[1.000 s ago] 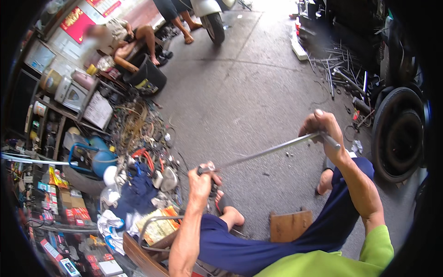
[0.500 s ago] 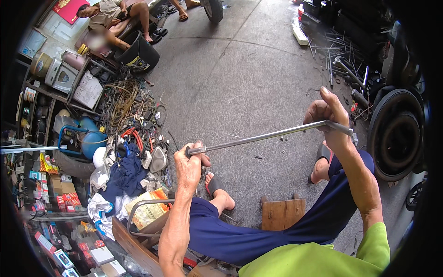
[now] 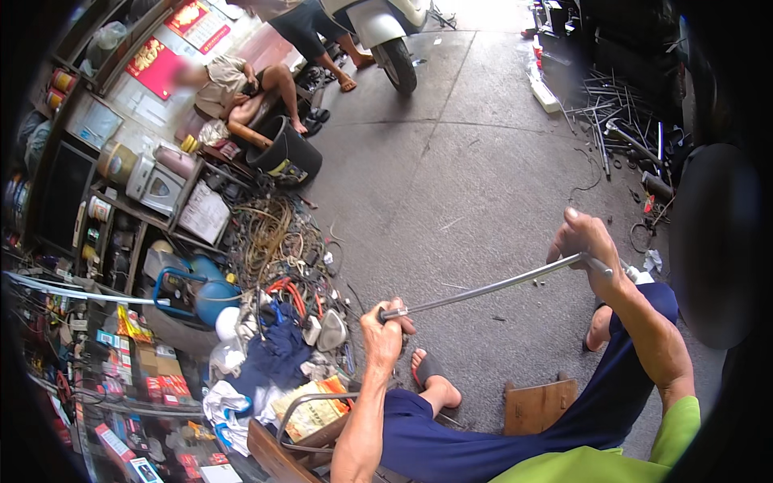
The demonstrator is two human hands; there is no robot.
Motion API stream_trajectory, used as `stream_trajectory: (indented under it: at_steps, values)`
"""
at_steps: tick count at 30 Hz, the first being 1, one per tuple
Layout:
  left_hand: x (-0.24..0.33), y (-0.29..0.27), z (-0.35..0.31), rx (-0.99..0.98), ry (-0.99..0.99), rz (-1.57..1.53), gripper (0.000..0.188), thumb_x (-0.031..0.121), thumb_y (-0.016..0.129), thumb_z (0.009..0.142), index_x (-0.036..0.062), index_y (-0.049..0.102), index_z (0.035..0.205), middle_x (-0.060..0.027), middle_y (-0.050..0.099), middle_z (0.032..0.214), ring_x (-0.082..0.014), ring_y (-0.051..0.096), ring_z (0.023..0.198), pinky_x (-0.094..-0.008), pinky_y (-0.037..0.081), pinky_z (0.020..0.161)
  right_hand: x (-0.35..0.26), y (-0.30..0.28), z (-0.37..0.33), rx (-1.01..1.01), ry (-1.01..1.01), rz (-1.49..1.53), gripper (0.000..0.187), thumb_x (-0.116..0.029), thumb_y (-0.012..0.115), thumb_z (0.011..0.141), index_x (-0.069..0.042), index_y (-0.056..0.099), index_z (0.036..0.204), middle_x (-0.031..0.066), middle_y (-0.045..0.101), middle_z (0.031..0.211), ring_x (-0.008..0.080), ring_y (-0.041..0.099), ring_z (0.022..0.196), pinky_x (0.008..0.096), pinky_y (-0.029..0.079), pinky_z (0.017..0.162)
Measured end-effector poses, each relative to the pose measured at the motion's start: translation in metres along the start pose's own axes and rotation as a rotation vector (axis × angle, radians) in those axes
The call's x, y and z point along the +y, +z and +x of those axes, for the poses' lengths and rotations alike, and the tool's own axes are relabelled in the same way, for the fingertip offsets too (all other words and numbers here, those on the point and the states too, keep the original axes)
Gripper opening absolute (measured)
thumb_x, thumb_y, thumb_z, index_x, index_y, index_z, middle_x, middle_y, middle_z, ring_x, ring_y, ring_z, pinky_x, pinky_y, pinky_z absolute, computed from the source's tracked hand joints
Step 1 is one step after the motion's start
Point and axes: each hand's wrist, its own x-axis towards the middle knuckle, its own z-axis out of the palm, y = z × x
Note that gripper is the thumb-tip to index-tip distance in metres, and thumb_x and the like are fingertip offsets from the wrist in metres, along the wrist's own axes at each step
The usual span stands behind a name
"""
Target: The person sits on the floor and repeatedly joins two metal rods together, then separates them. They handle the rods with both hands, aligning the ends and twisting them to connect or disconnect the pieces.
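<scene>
A long silver metal rod (image 3: 491,286) with a bent right end spans the space between my hands, above the floor. Its left end, capped in something dark, is in my left hand (image 3: 382,336), whose fingers are closed round it. Around the bend, my right hand (image 3: 588,241) holds the other end with the thumb pointing up. Part of its grip is hidden behind the rod and palm. The rod slopes slightly, right end higher. Below it are my legs in dark blue trousers (image 3: 491,443) and my sandalled left foot (image 3: 435,378).
A small wooden stool (image 3: 539,406) stands between my legs. At left lie tangled cables (image 3: 274,241), cloths (image 3: 278,346) and boxed goods (image 3: 165,389). A black bucket (image 3: 288,153) stands near a seated person (image 3: 225,88). Beyond are a scooter wheel (image 3: 396,66) and, right, scattered metal rods (image 3: 604,113).
The view has swung left and up, so the scene sits lower and further right. More of the scooter and a standing person shows. Both hands still hold the rod.
</scene>
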Motion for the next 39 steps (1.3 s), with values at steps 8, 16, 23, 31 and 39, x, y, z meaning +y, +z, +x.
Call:
stream_trajectory:
  at_steps: [8, 16, 23, 31, 39]
  values:
    - [-0.013, -0.017, 0.008, -0.141, -0.148, -0.062, 0.036, 0.024, 0.051, 0.098, -0.0042, 0.064, 0.079, -0.013, 0.063, 0.058, -0.0203, 0.064, 0.065, -0.0332, 0.051, 0.068, -0.014, -0.008, -0.009, -0.389, -0.169, 0.038, 0.074, -0.062, 0.073, 0.061, 0.0, 0.069, 0.102, 0.0058, 0.063, 0.078, 0.013, 0.057, 0.066, 0.0278, 0.047, 0.062]
    - [-0.018, -0.014, 0.007, -0.174, -0.101, 0.031, 0.042, 0.027, 0.052, 0.097, -0.0001, 0.061, 0.066, -0.0094, 0.063, 0.06, -0.0157, 0.06, 0.062, -0.0306, 0.047, 0.064, -0.03, 0.004, -0.023, -0.526, 0.043, -0.449, 0.03, -0.018, 0.068, 0.08, 0.001, 0.067, 0.104, 0.0156, 0.071, 0.09, 0.0234, 0.069, 0.083, 0.0348, 0.054, 0.079]
    - [-0.028, -0.016, 0.006, -0.18, -0.116, 0.033, 0.03, 0.024, 0.063, 0.092, 0.001, 0.064, 0.073, -0.0071, 0.064, 0.061, -0.0123, 0.058, 0.056, -0.0282, 0.045, 0.056, -0.018, 0.009, -0.022, -0.456, 0.089, -0.456, 0.029, -0.022, 0.066, 0.084, 0.002, 0.068, 0.102, 0.0165, 0.07, 0.091, 0.0256, 0.068, 0.086, 0.0381, 0.052, 0.082]
    - [-0.035, -0.016, 0.007, -0.227, -0.089, 0.119, 0.022, 0.018, 0.065, 0.09, -0.0011, 0.064, 0.078, -0.0085, 0.063, 0.057, -0.0147, 0.062, 0.059, -0.029, 0.049, 0.058, -0.007, 0.005, -0.022, -0.426, 0.026, -0.429, 0.027, -0.023, 0.067, 0.085, -0.001, 0.07, 0.099, 0.0135, 0.069, 0.081, 0.0221, 0.065, 0.076, 0.0364, 0.05, 0.073]
    - [-0.028, -0.014, 0.006, -0.215, -0.182, 0.127, 0.032, 0.024, 0.059, 0.094, -0.0043, 0.064, 0.08, -0.0099, 0.062, 0.057, -0.0168, 0.061, 0.059, -0.0311, 0.049, 0.06, -0.012, 0.006, -0.021, -0.455, 0.072, -0.501, 0.028, -0.025, 0.065, 0.087, -0.001, 0.069, 0.101, 0.0153, 0.07, 0.088, 0.025, 0.067, 0.084, 0.0399, 0.053, 0.081]
